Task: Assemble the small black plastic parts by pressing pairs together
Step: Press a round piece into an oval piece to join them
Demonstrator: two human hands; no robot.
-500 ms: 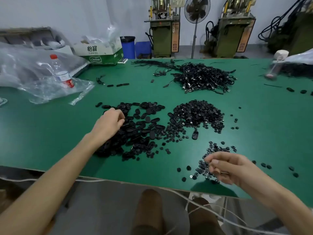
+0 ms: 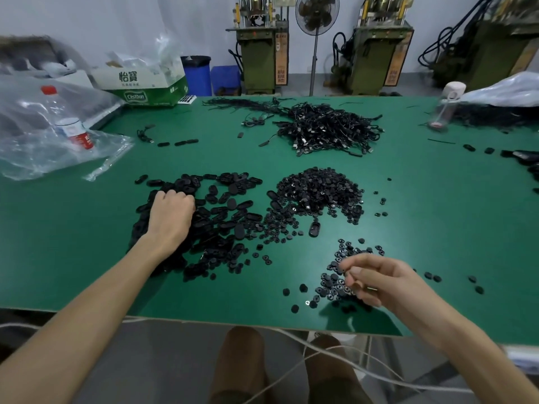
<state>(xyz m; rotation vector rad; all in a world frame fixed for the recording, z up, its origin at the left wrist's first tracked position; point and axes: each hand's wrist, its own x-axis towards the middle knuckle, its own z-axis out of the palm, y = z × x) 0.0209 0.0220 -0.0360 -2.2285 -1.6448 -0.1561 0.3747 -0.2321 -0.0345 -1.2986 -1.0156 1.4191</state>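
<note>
On a green table, three gatherings of small black parts. Toward the left, a spread pile of oval parts, with the left hand knuckles-up on its left side, fingers curled down into the heap; impossible to tell whether anything is caught in that grip. Just right of the pile, a denser mound of small round parts, with strays trailing off its near edge and one lone oval piece just in front of it. Nearer the table's front edge, a thinner scatter of round parts, and directly over it the right hand, raised a little off the surface, fingers loosely bent, thumb and forefinger drawn close together; too small and dark at the fingertips to say whether a part is pinched there. Farther back, a tangled heap of black corded pieces. At the far left, a crumpled clear plastic bag with a red-capped bottle amid it, and a cardboard box behind. Beyond the table, a standing fan between green machines. Below the table edge, a white cord across the knees.
</note>
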